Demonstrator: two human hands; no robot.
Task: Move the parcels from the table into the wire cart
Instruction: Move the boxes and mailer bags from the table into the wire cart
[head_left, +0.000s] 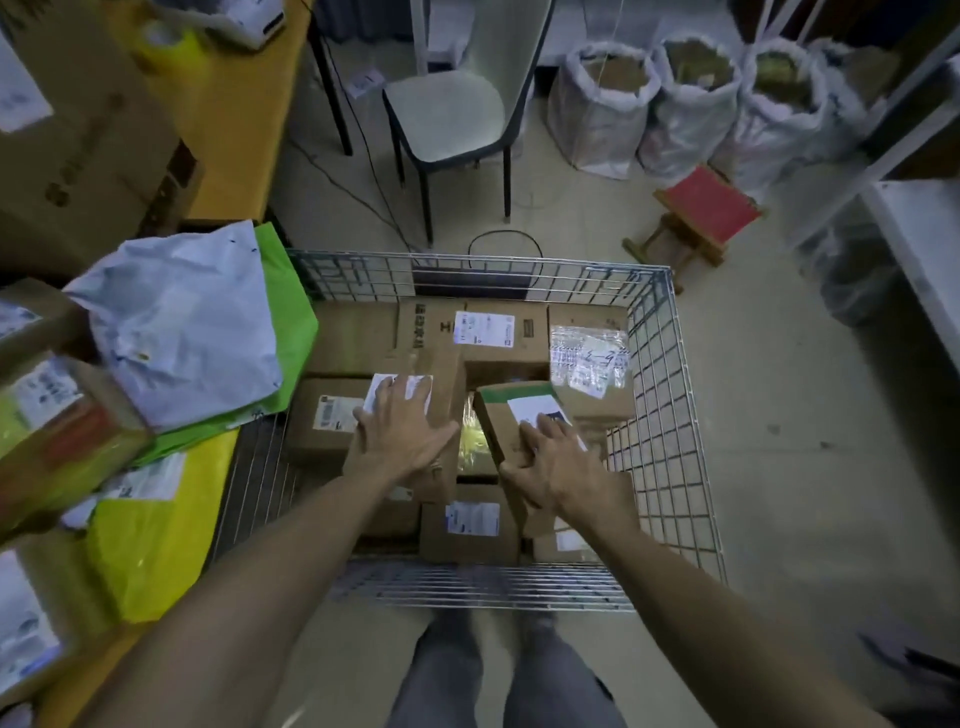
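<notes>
Left hand (402, 431) flat on a labelled box (444, 395), right hand (556, 462) spread over a tilted green-taped box (498, 410) in the wire cart (665, 364). Let go, the tilted one may topple.

Dim room with a pale concrete floor (779, 395). A white chair (447, 119) stands beside open sacks (691, 104); a red-topped stool (706, 202) sits nearby.
</notes>
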